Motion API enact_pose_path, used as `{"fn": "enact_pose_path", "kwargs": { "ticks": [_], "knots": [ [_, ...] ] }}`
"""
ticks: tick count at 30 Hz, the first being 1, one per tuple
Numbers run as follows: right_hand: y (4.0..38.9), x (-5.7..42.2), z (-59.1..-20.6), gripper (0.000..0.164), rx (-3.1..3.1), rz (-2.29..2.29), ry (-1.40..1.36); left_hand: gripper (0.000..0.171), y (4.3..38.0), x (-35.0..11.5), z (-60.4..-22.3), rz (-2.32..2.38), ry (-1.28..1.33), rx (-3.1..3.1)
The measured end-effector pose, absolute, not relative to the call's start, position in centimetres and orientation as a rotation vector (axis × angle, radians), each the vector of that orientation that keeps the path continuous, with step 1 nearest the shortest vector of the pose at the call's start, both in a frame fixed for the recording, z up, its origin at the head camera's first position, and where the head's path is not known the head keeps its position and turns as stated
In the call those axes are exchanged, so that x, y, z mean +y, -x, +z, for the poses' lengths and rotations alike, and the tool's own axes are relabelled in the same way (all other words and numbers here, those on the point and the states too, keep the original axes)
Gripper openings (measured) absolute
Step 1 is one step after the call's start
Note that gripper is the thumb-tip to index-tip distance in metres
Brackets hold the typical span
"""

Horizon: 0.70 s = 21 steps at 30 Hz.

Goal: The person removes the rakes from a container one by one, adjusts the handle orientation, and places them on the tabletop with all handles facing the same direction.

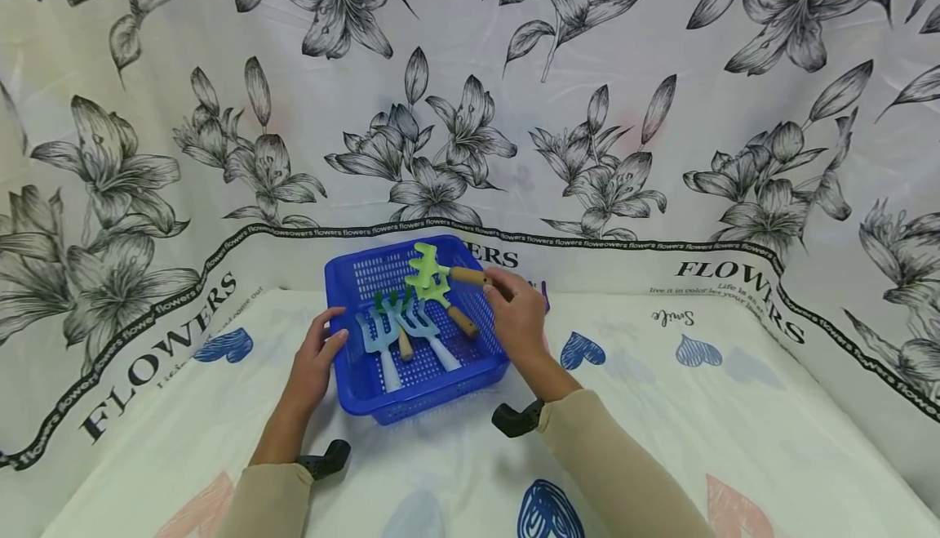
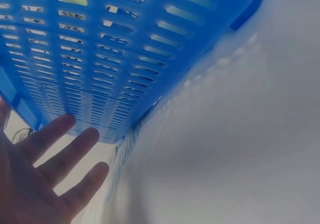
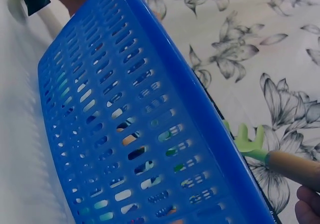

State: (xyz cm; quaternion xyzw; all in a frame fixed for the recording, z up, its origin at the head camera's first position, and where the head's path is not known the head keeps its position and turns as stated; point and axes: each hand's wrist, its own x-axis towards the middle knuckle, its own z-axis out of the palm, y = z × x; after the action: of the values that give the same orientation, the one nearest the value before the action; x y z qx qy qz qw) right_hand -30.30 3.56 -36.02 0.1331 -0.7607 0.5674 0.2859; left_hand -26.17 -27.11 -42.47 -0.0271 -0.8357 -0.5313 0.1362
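My right hand (image 1: pixel 517 313) pinches the wooden handle (image 1: pixel 467 276) of a light green toy garden rake (image 1: pixel 424 260), above the right part of a blue plastic basket (image 1: pixel 360 407). In the right wrist view the tines of the rake (image 3: pixel 247 140) show past the basket's rim. My left hand (image 1: pixel 312 362) touches the basket's left rim with thumb and forefinger; its other fingers (image 2: pixel 82 149) spread straight beside the slotted wall. Inside lie light blue garden forks (image 1: pixel 382 342), a second light green tool (image 1: pixel 436 290) with a wooden handle, and a dark green one (image 1: pixel 392 300), partly covered.
The basket stands on a white cloth (image 1: pixel 646 424) printed with hearts. Behind it hangs a white flower-patterned curtain (image 1: pixel 514 113). A small purple thing (image 1: pixel 545 295) shows behind my right hand, mostly hidden. Black straps (image 1: pixel 517 420) are on both wrists.
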Motion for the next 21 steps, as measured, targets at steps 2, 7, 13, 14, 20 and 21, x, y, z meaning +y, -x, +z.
{"fn": "enact_pose_path", "kwargs": {
  "ticks": [2,7,13,14,20,21],
  "knots": [
    [30.2,3.7,-35.9,0.024,-2.038,1.501,-0.353,0.061,26.2,-27.2,-42.5,-1.535,0.08,-2.418],
    [30.3,4.8,-36.0,0.024,-2.028,1.456,-0.345,0.061,26.1,-27.1,-42.3,-1.532,0.082,-2.419],
    [30.7,6.6,-36.5,0.023,-1.972,1.515,-0.28,0.06,26.1,-27.1,-42.3,-1.539,0.079,-2.419],
    [30.8,6.9,-36.6,0.022,-1.964,1.52,-0.269,0.06,26.1,-27.1,-42.3,-1.539,0.079,-2.418],
    [31.1,8.7,-37.1,0.022,-1.936,1.473,-0.197,0.058,26.1,-27.0,-42.3,-1.542,0.083,-2.417],
    [31.1,8.9,-37.1,0.022,-1.924,1.467,-0.19,0.058,26.1,-27.0,-42.3,-1.543,0.083,-2.419]
  ]
}}
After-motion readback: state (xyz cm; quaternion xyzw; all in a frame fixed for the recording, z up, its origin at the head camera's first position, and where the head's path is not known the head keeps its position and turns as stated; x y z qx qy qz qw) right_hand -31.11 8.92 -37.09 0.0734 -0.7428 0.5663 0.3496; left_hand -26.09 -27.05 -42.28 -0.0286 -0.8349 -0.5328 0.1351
